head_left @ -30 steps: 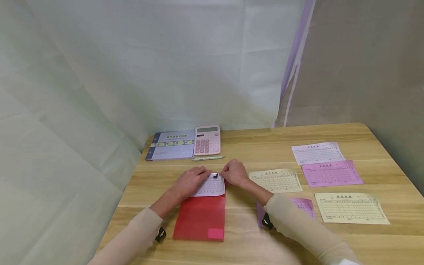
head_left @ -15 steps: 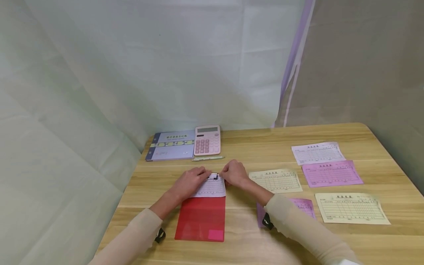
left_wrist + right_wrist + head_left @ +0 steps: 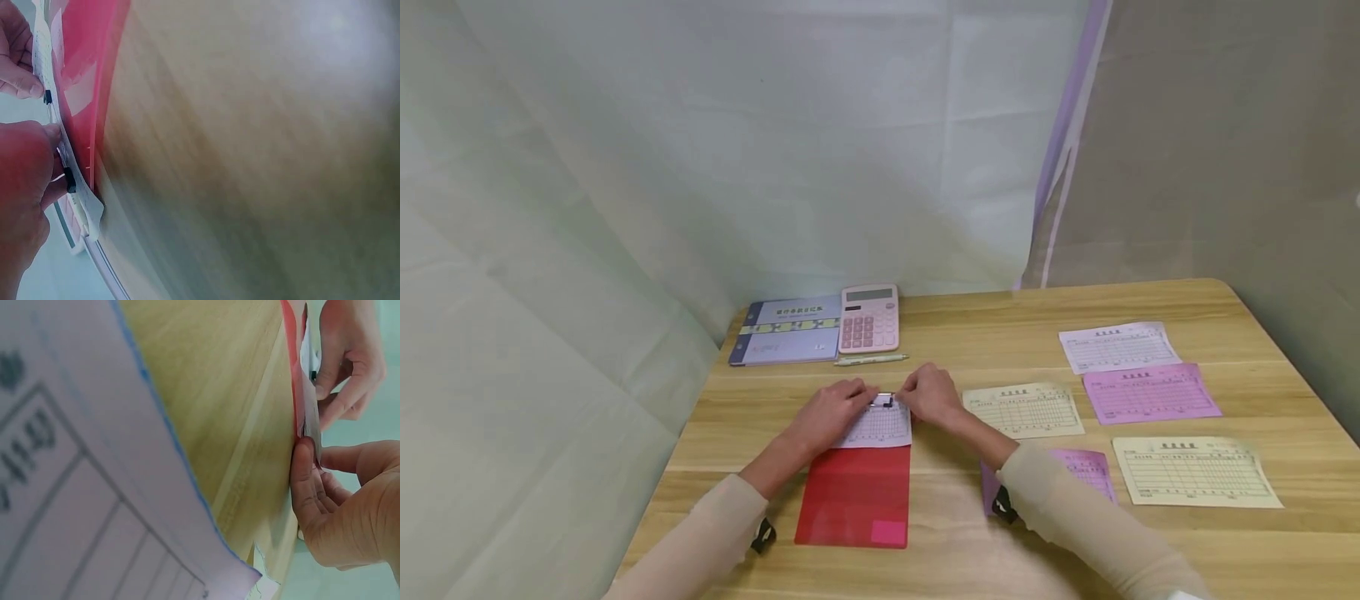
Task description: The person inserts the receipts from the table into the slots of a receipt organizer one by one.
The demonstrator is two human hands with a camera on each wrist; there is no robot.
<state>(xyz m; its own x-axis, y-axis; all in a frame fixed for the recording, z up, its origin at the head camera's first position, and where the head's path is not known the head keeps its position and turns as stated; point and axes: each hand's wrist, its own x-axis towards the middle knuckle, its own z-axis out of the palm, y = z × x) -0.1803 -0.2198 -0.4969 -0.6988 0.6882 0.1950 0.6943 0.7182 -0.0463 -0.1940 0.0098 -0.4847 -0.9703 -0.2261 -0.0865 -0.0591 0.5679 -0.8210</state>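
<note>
A white printed slip lies over the top of a red folder, both flat on the wooden table. Across the slip's upper edge runs a metal paper fastener with black sliders. From the left, my left hand pinches the fastener between thumb and finger. My right hand grips the top right edge of the slip; in the right wrist view its thumb and fingers close on the paper from both sides. Whether it also grips the folder, I cannot tell. The left hand's fingers partly cover the slip's left part.
Behind the hands are a pen, a pink calculator and a lilac account book. To the right lie yellow slips, purple slips and another white slip. My right sleeve crosses above one purple slip.
The slip's lower edge has shifted slightly toward me, and the folder's lower left corner slightly to the right. Both hands keep nearly the same place and hold.
</note>
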